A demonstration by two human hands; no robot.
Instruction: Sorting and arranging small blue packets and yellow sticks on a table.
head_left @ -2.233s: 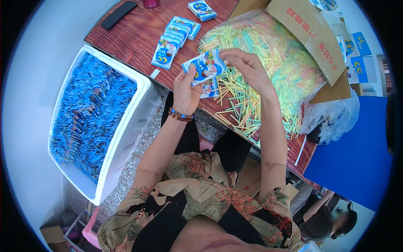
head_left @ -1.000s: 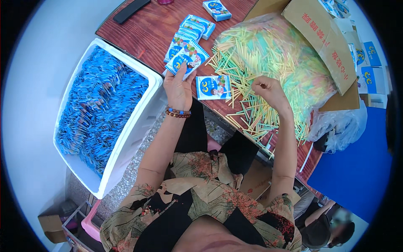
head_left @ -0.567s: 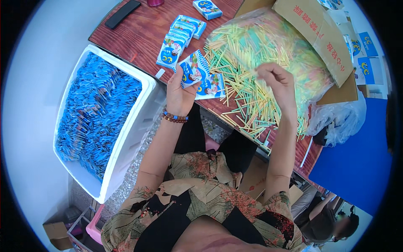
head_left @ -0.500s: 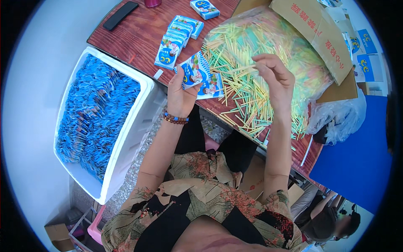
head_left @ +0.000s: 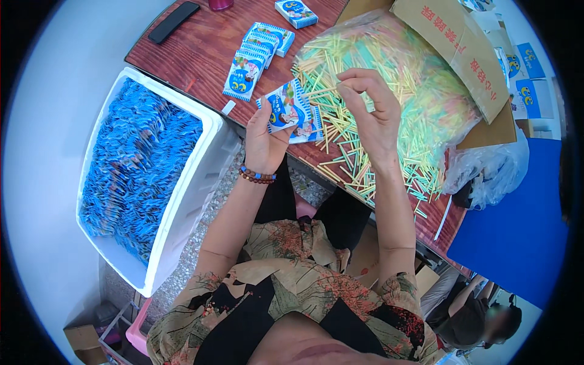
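While left fingers (head_left: 263,114) grip packet (head_left: 283,108), right fingers (head_left: 353,102) pinch stick (head_left: 322,92), red table (head_left: 210,48), pale wall (head_left: 45,152)

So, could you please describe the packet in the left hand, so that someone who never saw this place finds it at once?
Start at the reddish wooden table, at its near edge between the white foam box and the loose coloured sticks. There the left hand holds a blue-and-white packet. Similar packets lie on the table; only this one is held in a hand.
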